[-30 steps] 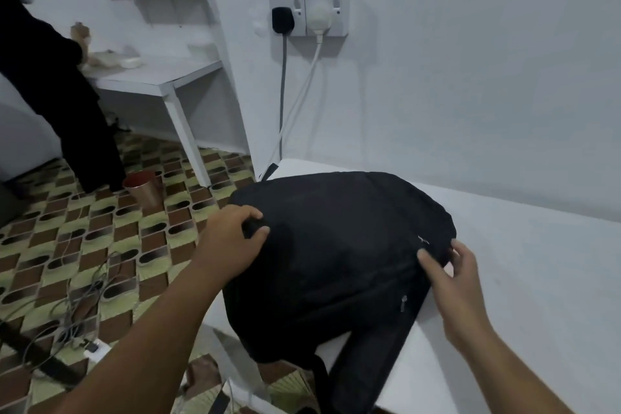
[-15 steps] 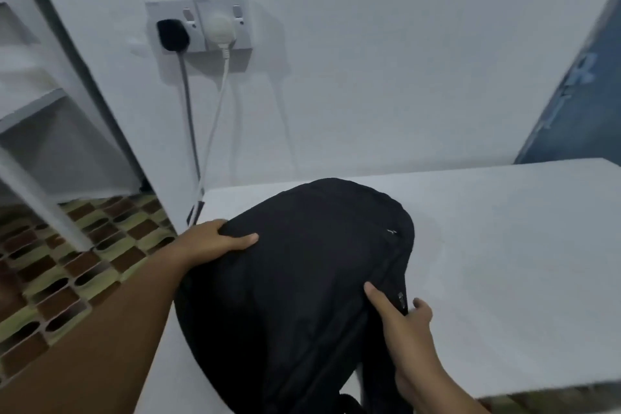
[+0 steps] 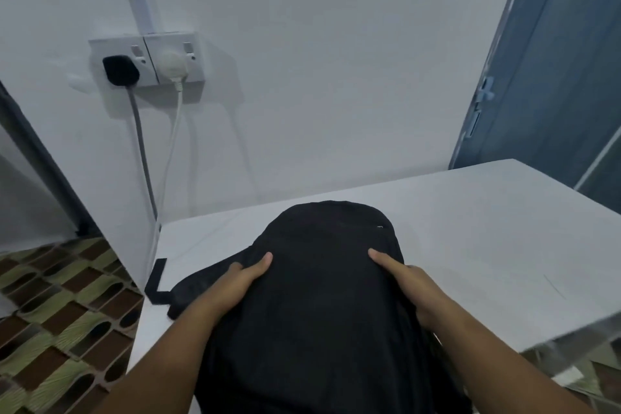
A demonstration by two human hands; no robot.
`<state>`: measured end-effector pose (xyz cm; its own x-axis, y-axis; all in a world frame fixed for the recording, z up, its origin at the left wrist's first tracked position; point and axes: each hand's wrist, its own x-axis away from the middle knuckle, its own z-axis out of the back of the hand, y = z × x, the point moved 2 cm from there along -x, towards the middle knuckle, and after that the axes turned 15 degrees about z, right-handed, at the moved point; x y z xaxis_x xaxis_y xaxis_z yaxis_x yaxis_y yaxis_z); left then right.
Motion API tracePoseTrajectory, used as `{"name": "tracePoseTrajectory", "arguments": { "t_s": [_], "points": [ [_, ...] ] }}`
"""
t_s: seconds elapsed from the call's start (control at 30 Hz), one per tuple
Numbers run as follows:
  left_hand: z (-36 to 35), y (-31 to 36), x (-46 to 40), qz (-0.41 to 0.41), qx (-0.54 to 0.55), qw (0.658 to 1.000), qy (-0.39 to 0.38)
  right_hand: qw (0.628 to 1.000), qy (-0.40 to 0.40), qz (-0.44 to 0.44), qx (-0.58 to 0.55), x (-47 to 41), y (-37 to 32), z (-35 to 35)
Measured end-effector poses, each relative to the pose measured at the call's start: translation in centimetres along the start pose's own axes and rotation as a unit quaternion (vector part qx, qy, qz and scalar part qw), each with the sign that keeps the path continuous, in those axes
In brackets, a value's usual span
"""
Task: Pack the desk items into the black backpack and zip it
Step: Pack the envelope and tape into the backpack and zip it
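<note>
With the left hand [image 3: 235,282] and right hand [image 3: 408,282] each gripping a side of the black backpack [image 3: 322,306] overhanging the tabletop [image 3: 487,245] front edge, a loosened grip could drop it.

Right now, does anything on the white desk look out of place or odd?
Slightly: the black fabric backpack hangs over the white desk front edge, and its black strap trails off the left side. Both hands hold it; nothing looks spilled or damaged.

The light is dim, soft and bluish. The cords [image 3: 158,151] throw faint shadows on the wall [image 3: 336,60]. The surface [image 3: 504,245] edge at the right is blurry. Straight lines bend near the edges.
</note>
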<state>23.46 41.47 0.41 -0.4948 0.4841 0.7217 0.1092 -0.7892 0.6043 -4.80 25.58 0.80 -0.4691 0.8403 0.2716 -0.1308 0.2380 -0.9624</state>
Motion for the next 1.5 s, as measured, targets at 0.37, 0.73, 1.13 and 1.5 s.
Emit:
{"name": "tracePoseTrajectory", "arguments": {
  "t_s": [0.37, 0.73, 1.13, 1.5],
  "points": [
    [-3.5, 4.8, 4.3, -0.108, 0.131, 0.985, 0.019, 0.986, -0.062, 0.131, -0.087, -0.1, -3.6, 1.9],
    [-13.7, 19.3, 7.4, -0.337, 0.276, 0.894, 0.106, 0.927, -0.08, 0.365, -0.021, -10.2, -18.2, 15.1],
    [-22.4, 23.5, 2.2, -0.296, 0.264, 0.905, 0.157, 0.906, -0.146, 0.396, 0.039, -20.8, -15.9, 23.7],
    [-22.7, 22.6, -1.6, -0.241, 0.295, 0.922, 0.066, 0.909, -0.235, 0.329, 0.099, -23.5, -13.9, 24.1]
  ]
}}
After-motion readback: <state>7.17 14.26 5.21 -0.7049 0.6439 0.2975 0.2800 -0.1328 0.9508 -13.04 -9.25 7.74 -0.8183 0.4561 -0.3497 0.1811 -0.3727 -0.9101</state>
